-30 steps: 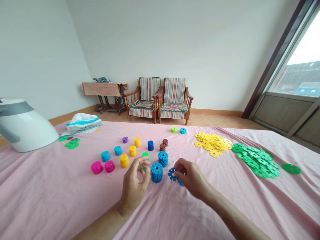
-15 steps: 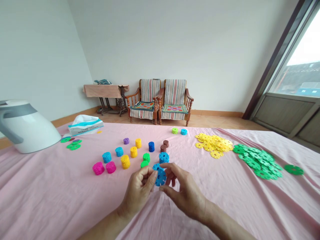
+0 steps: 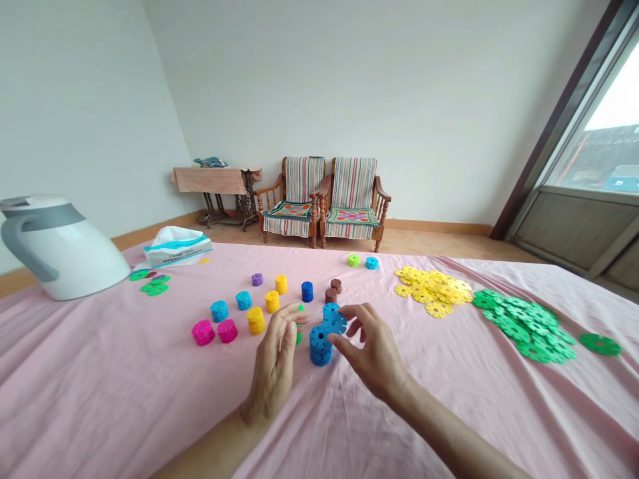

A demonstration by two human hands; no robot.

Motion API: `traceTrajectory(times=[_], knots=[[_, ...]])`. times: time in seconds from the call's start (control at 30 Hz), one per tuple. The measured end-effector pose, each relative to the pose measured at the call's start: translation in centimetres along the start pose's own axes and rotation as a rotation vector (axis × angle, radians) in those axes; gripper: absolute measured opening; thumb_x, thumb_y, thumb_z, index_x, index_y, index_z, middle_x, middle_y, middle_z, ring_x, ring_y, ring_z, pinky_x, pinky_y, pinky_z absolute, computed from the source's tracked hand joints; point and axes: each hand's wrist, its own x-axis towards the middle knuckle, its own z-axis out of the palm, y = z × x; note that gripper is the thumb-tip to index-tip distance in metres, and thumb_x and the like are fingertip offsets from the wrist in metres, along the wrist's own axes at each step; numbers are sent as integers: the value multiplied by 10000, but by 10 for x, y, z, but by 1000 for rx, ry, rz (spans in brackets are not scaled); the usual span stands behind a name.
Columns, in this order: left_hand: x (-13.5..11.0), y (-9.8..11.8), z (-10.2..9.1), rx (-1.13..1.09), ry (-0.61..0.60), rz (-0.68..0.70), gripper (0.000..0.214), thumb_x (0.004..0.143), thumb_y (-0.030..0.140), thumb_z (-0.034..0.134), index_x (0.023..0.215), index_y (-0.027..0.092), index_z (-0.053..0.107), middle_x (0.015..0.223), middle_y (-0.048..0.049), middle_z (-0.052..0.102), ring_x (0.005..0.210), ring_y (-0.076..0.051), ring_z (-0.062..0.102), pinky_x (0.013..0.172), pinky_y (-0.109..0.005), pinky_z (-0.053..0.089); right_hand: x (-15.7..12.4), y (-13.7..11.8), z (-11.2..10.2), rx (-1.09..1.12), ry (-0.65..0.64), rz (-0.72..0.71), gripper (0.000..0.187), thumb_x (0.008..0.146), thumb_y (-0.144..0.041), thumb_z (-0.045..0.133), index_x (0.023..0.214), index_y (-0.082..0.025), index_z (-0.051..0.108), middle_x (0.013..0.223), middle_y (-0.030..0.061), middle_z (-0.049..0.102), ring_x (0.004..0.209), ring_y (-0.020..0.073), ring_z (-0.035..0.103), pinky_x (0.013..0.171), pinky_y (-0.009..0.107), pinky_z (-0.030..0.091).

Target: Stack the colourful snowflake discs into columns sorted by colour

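In my right hand (image 3: 377,352), thumb and fingertips pinch the edge of a tilted blue notched disc (image 3: 336,323). Directly below and to its left stands a stack of blue notched discs (image 3: 320,347) on the cloth. The top of another blue stack (image 3: 330,308) shows behind the held disc. My left hand (image 3: 274,362) is open, fingers stretched, just left of the front blue stack and apart from it. Green discs (image 3: 299,334) are partly hidden behind its fingers.
Short stacks in pink (image 3: 227,330), yellow (image 3: 256,320), dark blue (image 3: 307,291) and brown (image 3: 331,295) stand around. Loose yellow discs (image 3: 434,289) and green discs (image 3: 524,326) lie at right. A kettle (image 3: 84,256) and tissue box (image 3: 177,251) are left on the pink cloth (image 3: 164,399).
My left hand has let go of the blue discs and opened, moving a little left. A blue stack now stands between my hands, and my right hand holds a tilted blue disc.
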Motion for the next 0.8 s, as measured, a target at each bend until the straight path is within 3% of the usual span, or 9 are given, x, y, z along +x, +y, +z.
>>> traceTrajectory(times=[0.2,0.53,0.67,0.8], knots=[[-6,-7,2,-57,-87,-54,446,939,437,325,1318,202,342,1257,-112,541,1165,-223,510,987,-376,403,2,1,13,-39,-70,11,259,697,-256,678,935,-211,587,892,26,540,757,152,551,702,317,474],[-7,-5,1,-40,-105,-45,425,945,421,324,1307,201,355,1290,-119,519,1199,-231,479,1007,-395,383,-2,7,23,-68,-116,8,277,695,-247,672,957,-215,589,904,28,535,716,136,542,675,300,473],[-6,-4,1,-31,-87,-35,410,943,414,336,1287,196,378,1265,-116,542,1181,-229,496,995,-385,397,2,6,9,-88,-91,-7,281,732,-297,644,989,-207,573,916,33,547,692,128,549,646,286,462],[-5,-6,0,-25,-68,-20,412,938,424,341,1272,191,403,1240,-116,561,1171,-238,506,987,-385,402,11,17,-29,-217,-171,0,48,769,-236,575,769,-187,573,756,9,559,654,127,549,607,266,428]])
